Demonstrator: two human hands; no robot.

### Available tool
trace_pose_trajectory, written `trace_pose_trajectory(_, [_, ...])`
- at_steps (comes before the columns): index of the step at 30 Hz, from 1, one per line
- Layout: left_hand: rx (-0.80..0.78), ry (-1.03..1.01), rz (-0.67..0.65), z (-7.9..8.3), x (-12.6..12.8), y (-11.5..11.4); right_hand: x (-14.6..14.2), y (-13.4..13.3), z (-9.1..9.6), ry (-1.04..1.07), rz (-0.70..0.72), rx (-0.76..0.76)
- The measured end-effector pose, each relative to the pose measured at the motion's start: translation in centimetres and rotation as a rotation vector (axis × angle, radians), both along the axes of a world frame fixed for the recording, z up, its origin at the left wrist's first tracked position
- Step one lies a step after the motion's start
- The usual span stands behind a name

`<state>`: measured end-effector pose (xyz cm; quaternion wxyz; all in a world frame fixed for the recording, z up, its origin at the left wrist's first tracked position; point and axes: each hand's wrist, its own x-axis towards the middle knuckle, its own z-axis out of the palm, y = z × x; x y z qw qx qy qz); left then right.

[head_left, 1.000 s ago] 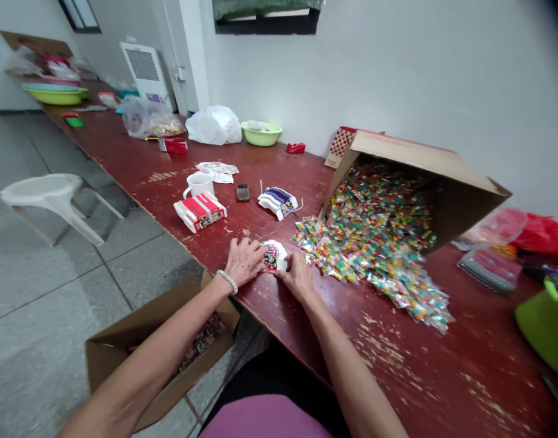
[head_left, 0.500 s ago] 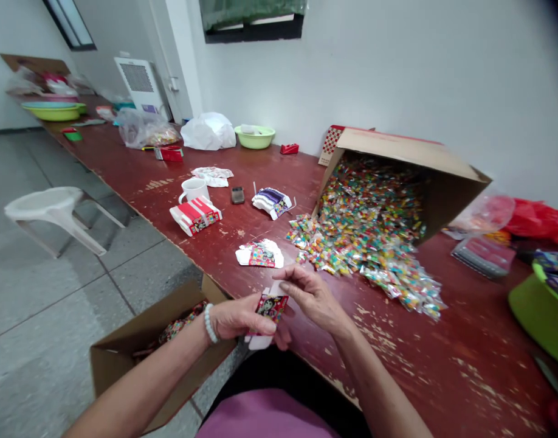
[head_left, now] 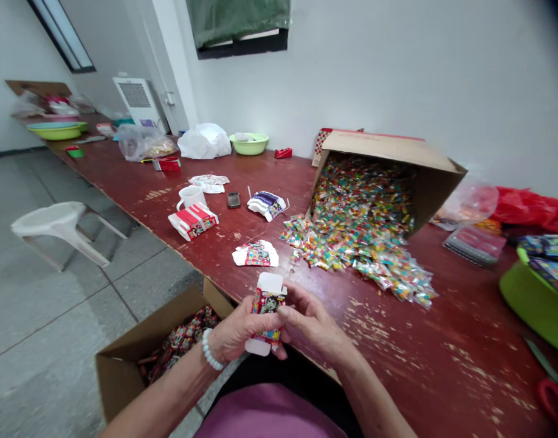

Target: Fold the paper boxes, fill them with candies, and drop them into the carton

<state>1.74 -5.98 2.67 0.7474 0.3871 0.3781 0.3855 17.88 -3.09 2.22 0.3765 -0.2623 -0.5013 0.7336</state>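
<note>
A small red printed carton (head_left: 266, 304) with white end flaps sticking out is held over the table's front edge. My left hand (head_left: 242, 325) grips its left side, the thumb across the printed face. My right hand (head_left: 310, 313) pinches the carton's right edge between thumb and fingers; some fingertips are hidden behind it. Just beyond lie flat red-and-white cartons (head_left: 256, 254). To the right, small clear packets of coloured candy (head_left: 356, 240) spill out of a tipped cardboard box (head_left: 438, 188).
An open cardboard box (head_left: 119, 371) of printed cartons stands below the table edge at left. On the table are a bundle of red-striped cartons (head_left: 194, 222), a white mug (head_left: 191, 197), purple cartons (head_left: 266, 205), a green basin (head_left: 534, 298) and scissors (head_left: 550, 389).
My right hand has come down from the carton's top flap to its right side. The carton now stands more upright, its white top flap showing. The camera view has shifted slightly.
</note>
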Motion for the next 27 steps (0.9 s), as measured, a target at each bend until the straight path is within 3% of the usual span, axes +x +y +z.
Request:
trace_pose_trajectory(3, [-0.024,0.01,0.032,-0.4,0.9,0.1,-0.1,-0.4,-1.5,-0.083,-0.028,0.001])
trace_pose_trajectory(7, [0.084,0.094,0.136,-0.6,1.8,0.4,0.4,0.1,-1.7,-0.298,-0.345,0.228])
trace_pose_trajectory(9, [0.168,0.175,0.257,-0.5,1.9,0.4,0.7,0.4,-1.2,-0.366,-0.402,0.305])
trace_pose_trajectory(13, [0.226,0.229,0.454,-0.4,2.1,-0.4,0.8,0.4,-1.3,-0.272,-0.393,0.179])
trace_pose_trajectory(16, [0.26,0.217,0.474,-0.4,2.3,-0.9,0.4,0.1,-2.0,-0.157,-0.451,0.095])
trace_pose_trajectory(19, [0.271,0.231,0.451,-0.5,2.2,-0.9,0.3,-0.1,-2.4,-0.134,-0.458,0.142])
trace_pose_trajectory(27, [0.303,0.331,0.358,-0.6,1.4,-0.3,1.8,0.4,-2.2,-0.225,-0.344,0.185])
